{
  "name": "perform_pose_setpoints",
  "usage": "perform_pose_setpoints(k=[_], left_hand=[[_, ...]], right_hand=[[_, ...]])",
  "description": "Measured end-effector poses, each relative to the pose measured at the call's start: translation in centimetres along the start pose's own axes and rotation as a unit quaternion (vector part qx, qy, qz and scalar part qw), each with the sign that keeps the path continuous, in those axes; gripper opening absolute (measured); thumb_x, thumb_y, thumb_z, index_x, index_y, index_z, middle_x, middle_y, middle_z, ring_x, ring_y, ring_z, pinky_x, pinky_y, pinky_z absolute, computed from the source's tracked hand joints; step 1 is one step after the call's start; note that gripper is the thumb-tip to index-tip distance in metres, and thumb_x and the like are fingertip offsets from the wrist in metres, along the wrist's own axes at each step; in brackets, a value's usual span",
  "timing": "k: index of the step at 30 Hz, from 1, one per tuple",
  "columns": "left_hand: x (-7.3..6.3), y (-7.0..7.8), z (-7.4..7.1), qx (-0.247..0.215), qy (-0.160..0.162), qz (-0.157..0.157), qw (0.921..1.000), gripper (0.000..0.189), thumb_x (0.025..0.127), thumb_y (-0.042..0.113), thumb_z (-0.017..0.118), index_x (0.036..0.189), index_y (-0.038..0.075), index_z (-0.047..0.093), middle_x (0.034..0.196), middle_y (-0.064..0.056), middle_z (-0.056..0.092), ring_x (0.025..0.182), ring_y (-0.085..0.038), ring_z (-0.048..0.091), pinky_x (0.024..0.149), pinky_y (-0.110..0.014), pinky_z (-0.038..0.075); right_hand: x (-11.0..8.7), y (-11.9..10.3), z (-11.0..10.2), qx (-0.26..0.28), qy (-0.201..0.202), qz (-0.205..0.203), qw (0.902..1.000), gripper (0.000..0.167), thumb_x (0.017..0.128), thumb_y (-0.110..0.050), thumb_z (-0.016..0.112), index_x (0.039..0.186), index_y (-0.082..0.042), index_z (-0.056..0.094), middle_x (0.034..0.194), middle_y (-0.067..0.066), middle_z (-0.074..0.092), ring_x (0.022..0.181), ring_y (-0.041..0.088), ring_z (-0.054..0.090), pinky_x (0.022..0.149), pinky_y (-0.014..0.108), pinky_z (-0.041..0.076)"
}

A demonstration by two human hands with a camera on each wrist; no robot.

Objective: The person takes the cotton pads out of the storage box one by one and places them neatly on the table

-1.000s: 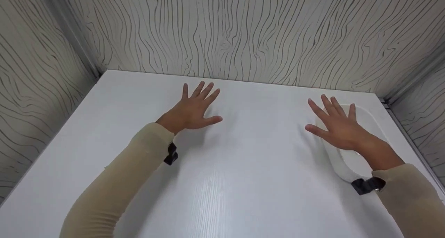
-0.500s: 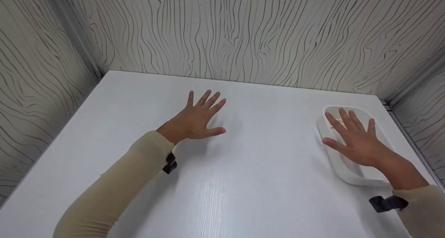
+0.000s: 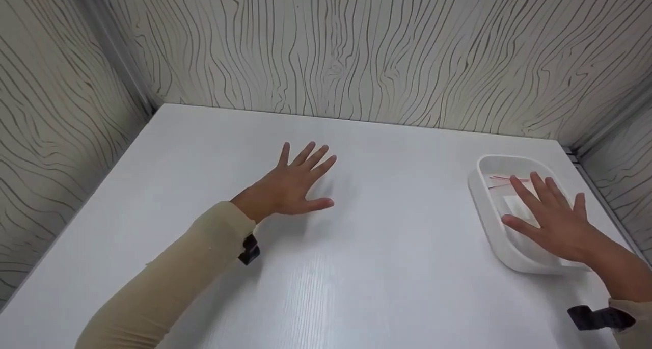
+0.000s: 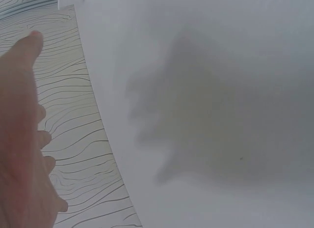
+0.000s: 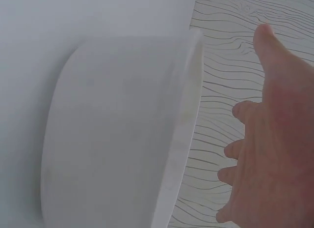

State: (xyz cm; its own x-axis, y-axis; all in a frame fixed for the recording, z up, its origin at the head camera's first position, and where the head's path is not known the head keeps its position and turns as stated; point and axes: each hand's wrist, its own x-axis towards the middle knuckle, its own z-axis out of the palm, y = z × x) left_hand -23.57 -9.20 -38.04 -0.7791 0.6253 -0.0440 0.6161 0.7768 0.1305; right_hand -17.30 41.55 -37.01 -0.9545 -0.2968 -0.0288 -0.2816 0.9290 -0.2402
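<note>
My left hand [image 3: 290, 188] hovers over the white tabletop with its fingers spread, holding nothing. Its shadow falls on the surface beneath it in the left wrist view. At the right, my right hand [image 3: 563, 232], also with fingers spread and holding nothing, is above a white rounded rectangular container [image 3: 486, 226]. Thin red lines or strands [image 3: 501, 178] and a pale flat patch [image 3: 517, 206] show inside it; their kind cannot be made out. The hand hides part of the interior. In the right wrist view, a gap separates the hand from the container's wall [image 5: 108, 129].
The white tabletop [image 3: 387, 237] meets a wood-grain-patterned panel [image 3: 331, 48] at its back edge. Similar panels stand at left and right, with grey metal posts [image 3: 114, 48] in the corners. A black wrist device [image 3: 601, 318] sits at the right cuff.
My right hand has moved right and toward me, uncovering more of the container and the red lines inside. The left hand has drifted slightly toward me and right. Both stay spread.
</note>
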Motion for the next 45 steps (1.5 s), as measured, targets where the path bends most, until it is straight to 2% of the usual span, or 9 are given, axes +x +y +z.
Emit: perform_pose_setpoints(k=[6,13,21,25,31,35,41,45], left_hand=[[-0.4,0.4,0.4,-0.010,-0.010,-0.001,0.9999,0.092,0.097,0.076,0.035,0.165,0.022,0.007,0.171,-0.005,0.001,0.156,-0.028,-0.006,0.119,-0.068,-0.004],[-0.8,0.7,0.7,-0.027,-0.019,0.001,0.9995,0.090,0.098,0.074,0.036,0.165,0.022,0.007,0.171,-0.004,0.001,0.156,-0.026,-0.005,0.122,-0.064,-0.002],[-1.3,0.5,1.0,-0.045,-0.015,0.002,0.9989,0.091,0.098,0.074,0.037,0.165,0.021,0.009,0.171,-0.005,0.002,0.157,-0.026,-0.003,0.122,-0.064,-0.001],[-1.6,0.3,1.1,-0.083,-0.012,0.000,0.9965,0.089,0.099,0.069,0.042,0.165,0.020,0.010,0.171,-0.005,0.005,0.157,-0.026,-0.001,0.122,-0.063,0.001],[-1.8,0.0,1.2,-0.130,-0.014,-0.022,0.9912,0.088,0.099,0.068,0.044,0.165,0.021,0.012,0.171,-0.003,0.006,0.157,-0.024,0.002,0.124,-0.060,0.005],[-1.9,-0.3,1.1,-0.166,-0.002,-0.026,0.9859,0.088,0.099,0.067,0.046,0.165,0.019,0.015,0.171,-0.005,0.010,0.157,-0.025,0.006,0.125,-0.057,0.008],[-2.2,-0.6,1.3,-0.228,0.020,-0.020,0.9733,0.084,0.099,0.058,0.054,0.164,0.016,0.021,0.169,-0.008,0.018,0.155,-0.026,0.015,0.124,-0.051,0.020],[-2.3,-0.8,1.5,-0.271,0.048,-0.007,0.9613,0.073,0.101,0.042,0.061,0.160,0.009,0.031,0.165,-0.012,0.028,0.153,-0.027,0.024,0.123,-0.048,0.025]], right_hand=[[-1.3,1.6,0.0,0.012,-0.017,0.027,0.9994,0.093,0.104,-0.047,0.052,0.162,-0.007,-0.009,0.163,0.031,-0.017,0.147,0.052,-0.021,0.100,0.078,-0.027],[-2.8,3.7,0.6,0.001,-0.022,0.068,0.9975,0.103,0.102,-0.052,0.054,0.157,0.008,-0.010,0.157,0.039,-0.018,0.143,0.057,-0.022,0.100,0.081,-0.022],[-4.6,5.7,1.3,0.009,-0.029,0.086,0.9958,0.103,0.103,-0.051,0.052,0.154,0.010,-0.013,0.156,0.038,-0.024,0.143,0.055,-0.026,0.099,0.082,-0.021],[-5.1,6.5,1.8,0.011,-0.029,0.084,0.9960,0.103,0.103,-0.050,0.051,0.154,0.011,-0.014,0.156,0.038,-0.024,0.143,0.055,-0.024,0.099,0.085,-0.016],[-5.6,7.2,2.4,0.035,-0.021,0.073,0.9965,0.102,0.104,-0.045,0.055,0.154,0.012,-0.013,0.158,0.033,-0.026,0.144,0.058,-0.019,0.101,0.083,-0.014],[-5.7,7.4,2.6,0.053,-0.019,0.072,0.9958,0.104,0.103,-0.044,0.057,0.153,0.012,-0.015,0.158,0.032,-0.028,0.142,0.060,-0.018,0.104,0.081,-0.014],[-5.7,7.5,2.8,0.059,-0.018,0.071,0.9956,0.110,0.101,-0.045,0.061,0.151,0.013,-0.018,0.156,0.034,-0.030,0.142,0.059,-0.021,0.108,0.078,-0.012],[-5.6,7.5,2.8,0.067,-0.022,0.072,0.9949,0.112,0.100,-0.045,0.062,0.150,0.013,-0.019,0.156,0.035,-0.030,0.142,0.056,-0.025,0.112,0.073,-0.013]])
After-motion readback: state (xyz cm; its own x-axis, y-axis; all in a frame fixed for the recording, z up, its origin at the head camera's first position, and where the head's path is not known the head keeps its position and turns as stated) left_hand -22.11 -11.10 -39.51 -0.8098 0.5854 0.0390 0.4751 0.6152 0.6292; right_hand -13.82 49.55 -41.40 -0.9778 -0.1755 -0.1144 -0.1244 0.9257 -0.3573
